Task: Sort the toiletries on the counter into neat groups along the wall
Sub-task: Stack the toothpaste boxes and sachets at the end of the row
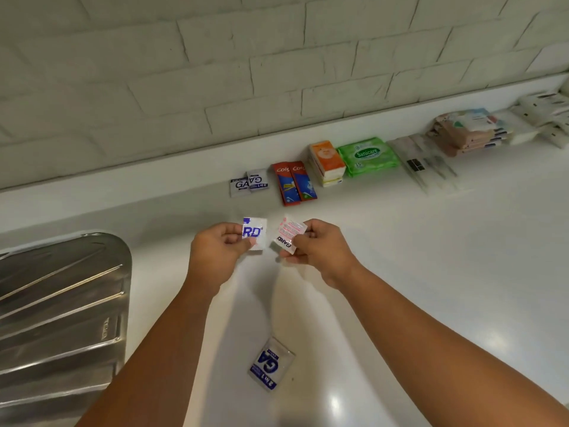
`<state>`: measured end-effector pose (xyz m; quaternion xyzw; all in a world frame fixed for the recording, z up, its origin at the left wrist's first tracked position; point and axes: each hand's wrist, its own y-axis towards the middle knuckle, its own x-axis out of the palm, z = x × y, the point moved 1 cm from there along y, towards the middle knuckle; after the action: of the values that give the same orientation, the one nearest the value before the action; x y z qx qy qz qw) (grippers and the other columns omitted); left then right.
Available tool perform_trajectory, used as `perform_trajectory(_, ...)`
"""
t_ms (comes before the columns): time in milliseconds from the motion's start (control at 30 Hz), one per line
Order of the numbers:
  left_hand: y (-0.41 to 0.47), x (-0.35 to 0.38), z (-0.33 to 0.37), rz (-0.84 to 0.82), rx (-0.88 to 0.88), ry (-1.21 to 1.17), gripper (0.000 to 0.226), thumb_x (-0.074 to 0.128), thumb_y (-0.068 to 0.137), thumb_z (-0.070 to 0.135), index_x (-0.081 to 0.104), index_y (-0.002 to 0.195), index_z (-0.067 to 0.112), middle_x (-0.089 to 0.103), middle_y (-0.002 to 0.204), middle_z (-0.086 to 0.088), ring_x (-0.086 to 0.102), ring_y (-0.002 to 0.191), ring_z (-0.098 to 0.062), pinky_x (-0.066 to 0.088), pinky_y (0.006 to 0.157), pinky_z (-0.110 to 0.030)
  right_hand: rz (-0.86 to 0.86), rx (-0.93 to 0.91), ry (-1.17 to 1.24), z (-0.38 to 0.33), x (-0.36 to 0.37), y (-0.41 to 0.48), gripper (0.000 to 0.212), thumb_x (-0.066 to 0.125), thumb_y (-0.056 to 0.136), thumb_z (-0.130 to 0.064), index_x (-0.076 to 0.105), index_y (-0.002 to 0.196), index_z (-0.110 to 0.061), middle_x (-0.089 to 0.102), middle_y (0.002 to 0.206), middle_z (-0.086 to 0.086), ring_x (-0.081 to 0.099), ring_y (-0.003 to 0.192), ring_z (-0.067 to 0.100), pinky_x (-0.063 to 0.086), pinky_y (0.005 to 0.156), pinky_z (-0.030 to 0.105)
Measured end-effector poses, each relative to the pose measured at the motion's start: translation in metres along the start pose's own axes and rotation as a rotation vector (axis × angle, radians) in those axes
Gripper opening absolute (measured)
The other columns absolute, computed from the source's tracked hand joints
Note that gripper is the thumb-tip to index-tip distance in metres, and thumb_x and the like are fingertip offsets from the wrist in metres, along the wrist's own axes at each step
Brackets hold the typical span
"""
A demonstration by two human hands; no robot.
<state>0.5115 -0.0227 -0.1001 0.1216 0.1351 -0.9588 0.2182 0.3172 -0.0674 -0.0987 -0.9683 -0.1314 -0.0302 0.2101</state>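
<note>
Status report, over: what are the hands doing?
Left hand pinches blue Gard sachet. Right hand pinches pink-printed Gard sachet. Third sachet loose on counter. Nothing blocks wall row.

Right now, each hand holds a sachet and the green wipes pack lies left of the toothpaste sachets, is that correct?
No: the head view shows the green wipes pack right of the toothpaste sachets. The left hand holds a blue-print sachet, the right hand a pink-print sachet.
</note>
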Motion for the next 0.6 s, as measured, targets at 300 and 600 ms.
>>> perform_trajectory(300,0.065,0.023,0.016,0.198,-0.005,-0.019,0.015,0.082,0.08,0.021,0.072,0.073,0.013,0.063,0.055,0.0,0.049,0.044,-0.008,0.043,0.05,-0.018,-0.041,-0.068,-0.027,-0.019,-0.017,0.05,0.013,0.057,0.096,-0.003,0.062,0.107,-0.007,0.072,0.103,0.017,0.072,0.069,0.03,0.058,0.06,0.034)
perform_trajectory(600,0.14,0.045,0.027,0.187,-0.094,-0.2,0.009,0.078,0.082,0.002,0.073,0.078,0.008,0.072,0.082,-0.015,0.068,0.072,-0.024,0.061,0.073,-0.032,-0.066,-0.119,-0.098,-0.033,-0.039,0.077,0.009,0.061,0.095,-0.006,0.063,0.103,-0.009,0.069,0.105,0.017,0.065,0.055,0.022,0.053,0.055,0.032)
